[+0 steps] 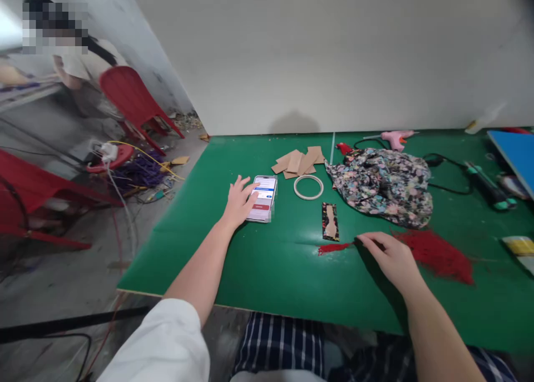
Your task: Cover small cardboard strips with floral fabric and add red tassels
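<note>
Tapping the phone [262, 198] near the table's [258, 271] left edge, the left hand [238, 203] has fingers spread; the right hand [390, 255], loosely open, rests fingertips on red fabric [434, 254] toward the front edge.

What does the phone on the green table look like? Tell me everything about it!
The phone is a slim, light-coloured rectangle lying flat, face up, on the green table. Its screen is lit, mostly white with a blue band near the top and a red bar lower down; the words are too small to read. The left hand rests by its left edge, with fingertips on the screen. A white ring and some cardboard pieces lie just to its right, apart from it.
</note>
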{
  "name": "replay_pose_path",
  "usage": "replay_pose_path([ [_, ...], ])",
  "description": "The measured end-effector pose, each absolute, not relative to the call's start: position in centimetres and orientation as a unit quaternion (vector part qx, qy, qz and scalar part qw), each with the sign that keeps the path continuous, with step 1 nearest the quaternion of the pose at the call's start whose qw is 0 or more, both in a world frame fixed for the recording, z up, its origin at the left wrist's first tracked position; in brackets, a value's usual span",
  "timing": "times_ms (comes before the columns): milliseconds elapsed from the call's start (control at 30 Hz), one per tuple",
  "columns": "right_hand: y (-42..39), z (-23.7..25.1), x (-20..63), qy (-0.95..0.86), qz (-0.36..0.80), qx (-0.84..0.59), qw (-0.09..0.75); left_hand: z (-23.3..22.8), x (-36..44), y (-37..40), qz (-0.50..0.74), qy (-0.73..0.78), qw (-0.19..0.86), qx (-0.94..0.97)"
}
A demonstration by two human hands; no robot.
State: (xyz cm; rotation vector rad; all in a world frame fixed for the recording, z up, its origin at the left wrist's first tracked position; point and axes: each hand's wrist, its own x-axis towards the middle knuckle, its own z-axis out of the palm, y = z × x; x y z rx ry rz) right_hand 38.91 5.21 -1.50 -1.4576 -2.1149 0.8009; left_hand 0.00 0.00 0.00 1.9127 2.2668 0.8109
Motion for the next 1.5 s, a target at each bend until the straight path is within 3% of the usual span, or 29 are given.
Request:
replay_pose_path([
  [600,5.0,-1.3,38.8,-0.741,0.313,-0.544,0.240,-0.1,1.4,-0.3,0.195,0.678,-0.027,0.708],
  [800,5.0,-1.0,38.6,-0.748,0.300,-0.536,0.251,-0.1,1.3,-0.4,0.245,0.669,-0.032,0.701],
  [1100,5.1,-1.1,38.6,-0.747,0.304,-0.529,0.263,2.0,4.5,-0.3,0.230,0.642,-0.122,0.721],
  [1267,5.1,-1.2,38.6,-0.740,0.315,-0.522,0.285,2.5,8.3,3.3,0.130,0.616,-0.083,0.773],
  [1500,4.9,-0.9,38.4,-0.732,0.317,-0.518,0.310,2.4,10.7,6.4,0.135,0.599,-0.050,0.788],
])
